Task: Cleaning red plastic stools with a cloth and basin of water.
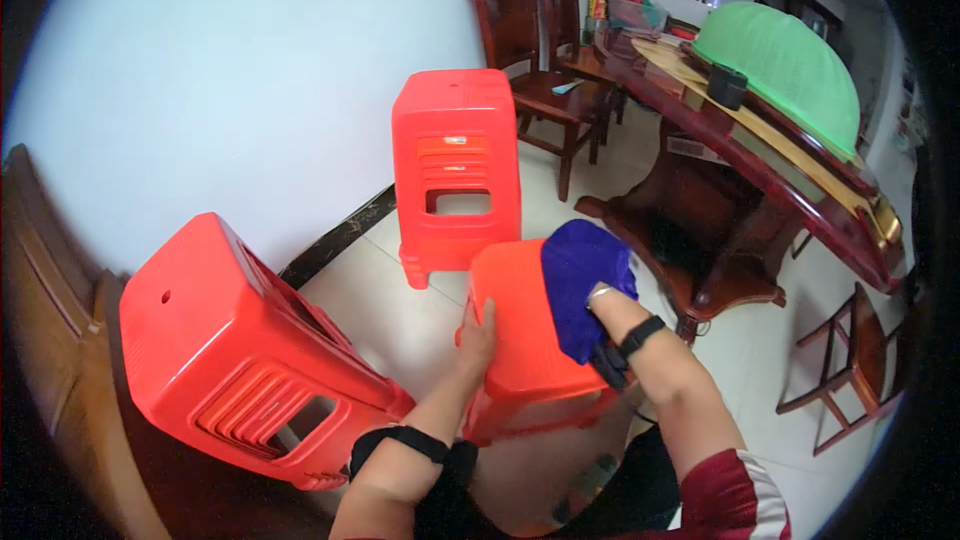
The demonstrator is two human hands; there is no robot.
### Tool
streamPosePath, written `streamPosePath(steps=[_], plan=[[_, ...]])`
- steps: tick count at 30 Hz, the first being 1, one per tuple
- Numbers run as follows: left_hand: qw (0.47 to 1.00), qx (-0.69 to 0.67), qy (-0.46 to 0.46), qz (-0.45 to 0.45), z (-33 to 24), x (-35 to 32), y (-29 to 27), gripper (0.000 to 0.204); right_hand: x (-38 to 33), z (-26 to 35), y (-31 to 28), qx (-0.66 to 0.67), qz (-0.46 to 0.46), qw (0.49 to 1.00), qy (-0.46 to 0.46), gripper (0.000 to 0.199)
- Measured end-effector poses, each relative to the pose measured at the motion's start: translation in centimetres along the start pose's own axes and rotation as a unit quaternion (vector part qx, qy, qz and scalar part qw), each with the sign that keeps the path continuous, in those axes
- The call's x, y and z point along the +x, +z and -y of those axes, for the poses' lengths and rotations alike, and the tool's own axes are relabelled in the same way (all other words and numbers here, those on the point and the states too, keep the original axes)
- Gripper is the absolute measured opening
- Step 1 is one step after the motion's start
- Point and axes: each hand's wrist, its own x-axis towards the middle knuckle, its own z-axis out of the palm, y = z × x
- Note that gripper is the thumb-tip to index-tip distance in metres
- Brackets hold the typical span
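Observation:
A red plastic stool (505, 330) stands in front of me, between my arms. My left hand (479, 338) grips the left edge of its seat, with the thumb raised along the rim. A dark blue-purple cloth (580, 285) lies over the right part of the seat. My right hand (606, 303) is at this cloth; its fingers are hidden in the folds, and only the area near the wrist shows, with a silver band. A black strap (641, 336) circles my right forearm, and another black strap (418, 442) circles my left.
Two more red stools stand near: one tall stool (455, 130) by the wall, another stool (195, 325) tilted at the left. At the right is a dark wooden table (740, 155) with a green mesh cover (785, 70). Wooden chairs (510, 30) stand behind, and a low wooden chair (855, 365) at right.

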Motion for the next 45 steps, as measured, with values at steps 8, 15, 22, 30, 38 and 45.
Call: streamPosePath(steps=[8,15,22,30,38,45], plan=[[0.946,-0.299,-0.123,0.036,-3.5,-2.4,-0.4,0.086,-3.9,10.2,1.7,0.001,0.003,0.984,-0.18,0.016],[0.893,-0.385,-0.227,0.06,-6.0,-3.1,-2.0,0.099,-13.0,8.3,-1.6,0.034,0.041,0.946,-0.319,0.016],[0.923,-0.317,-0.207,0.07,-6.1,-3.7,-0.7,0.101,-15.0,-1.6,-6.3,0.018,0.023,0.975,-0.22,0.016],[0.969,-0.223,-0.084,0.065,2.4,0.9,0.4,0.057,-8.5,-6.2,-3.3,-0.018,0.004,1.0,0.017,0.016],[0.981,-0.177,-0.062,0.038,2.2,1.0,0.6,0.056,-8.3,-2.5,-3.1,-0.02,0.002,1.0,-0.006,0.016],[0.965,-0.225,-0.118,0.057,3.0,1.8,-1.0,0.058,-12.7,8.2,-3.0,-0.011,0.002,0.98,-0.197,0.017]])
